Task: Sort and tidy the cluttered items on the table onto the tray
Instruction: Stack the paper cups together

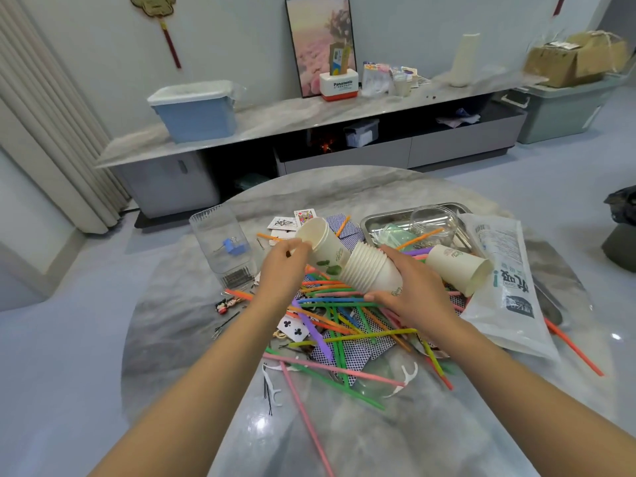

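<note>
Two hands gripping: left (280, 266) on smooth paper cup (321, 244), right (418, 290) round ribbed stack (373, 270). Heaped over thin plastic straws (339, 315). Steel tray (373, 223) crowded, near marble table (344, 191) edge.

1. The round marble table (344, 187) carries all the things.
2. A metal tray (370, 224) lies at the far right.
3. A clear plastic box (220, 235) stands at the far left.
4. Coloured straws (330, 301) and playing cards (294, 328) lie mixed in the middle.
5. A white plastic bag (506, 287) lies at the right, partly over the tray.
</note>
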Motion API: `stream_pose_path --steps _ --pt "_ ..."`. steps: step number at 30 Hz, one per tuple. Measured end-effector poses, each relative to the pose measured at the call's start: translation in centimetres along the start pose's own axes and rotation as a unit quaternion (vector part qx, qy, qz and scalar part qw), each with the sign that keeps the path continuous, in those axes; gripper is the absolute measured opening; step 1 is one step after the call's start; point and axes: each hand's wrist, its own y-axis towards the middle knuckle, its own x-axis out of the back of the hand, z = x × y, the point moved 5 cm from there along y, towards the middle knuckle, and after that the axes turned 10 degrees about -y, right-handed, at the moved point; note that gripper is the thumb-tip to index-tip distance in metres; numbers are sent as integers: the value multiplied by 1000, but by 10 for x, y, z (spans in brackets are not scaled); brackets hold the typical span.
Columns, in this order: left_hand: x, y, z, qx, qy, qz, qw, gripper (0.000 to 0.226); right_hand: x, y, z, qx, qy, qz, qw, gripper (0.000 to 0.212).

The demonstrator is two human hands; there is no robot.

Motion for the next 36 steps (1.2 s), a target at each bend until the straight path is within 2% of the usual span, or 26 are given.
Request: stream_pose_path --steps 3,7,10,16,20,25,27,32,36 --pt "-13 -2 1 70 -78 32 994 24 2 -1 1 14 22 11 1000 92" --pt "-34 -4 2 113 -66 84 988 26 5 0 3 21 74 15 997 91" --pt "-58 -11 -4 99 -5 152 983 28 11 -3 -4 9 94 -2 996 91" --pt "-108 -25 -11 108 -19 209 972 36 29 -17 -45 -51 65 -22 996 89" --pt "-134 -24 -17 57 84 214 972 32 39 -32 -68 -93 23 -9 995 88" --pt "-168 -25 -15 33 30 167 985 32 64 -53 -100 -159 -9 -37 987 81" --pt "-185 -25 -17 -9 41 159 986 31 74 -61 -114 -188 -40 -43 980 79" --pt "-227 -19 -14 -82 111 208 968 29 90 -75 -145 -241 -65 -30 968 78" --pt "-248 -8 0 -97 233 215 943 44 99 -81 -161 -261 -75 -30 962 79"
